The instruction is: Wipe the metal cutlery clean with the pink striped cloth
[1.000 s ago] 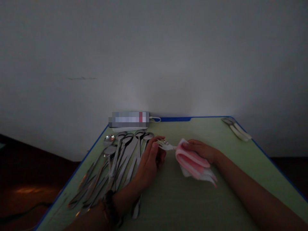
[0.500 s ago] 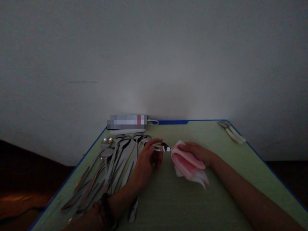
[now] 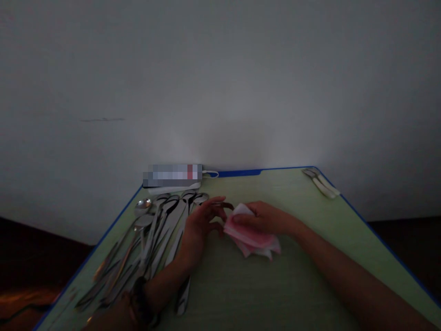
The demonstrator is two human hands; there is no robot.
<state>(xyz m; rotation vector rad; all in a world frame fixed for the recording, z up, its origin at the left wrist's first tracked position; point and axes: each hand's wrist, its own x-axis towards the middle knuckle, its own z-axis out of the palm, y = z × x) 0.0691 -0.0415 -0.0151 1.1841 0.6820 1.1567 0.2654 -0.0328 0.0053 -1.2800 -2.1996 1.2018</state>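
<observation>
My left hand (image 3: 203, 223) is curled, fingers and thumb closing on a piece of metal cutlery (image 3: 226, 205). Only a small shiny part of that piece shows, so its kind is unclear. My right hand (image 3: 260, 216) grips a folded pink and white cloth (image 3: 255, 236), pressed up against the left fingertips and covering the rest of the metal piece. Left of my hands, several metal spoons (image 3: 171, 204) and other cutlery lie in a loose spread, partly hidden behind my left forearm.
Two pieces of cutlery with pale handles (image 3: 325, 186) lie at the table's far right corner. A blurred-out box (image 3: 172, 175) with a white cable stands at the back left against the wall (image 3: 220, 92). The pale green table (image 3: 292, 285) has a blue edge.
The cloth in my right hand has moved left, over the metal piece that showed between my hands. The whole scene has shifted slightly left as the camera turned.
</observation>
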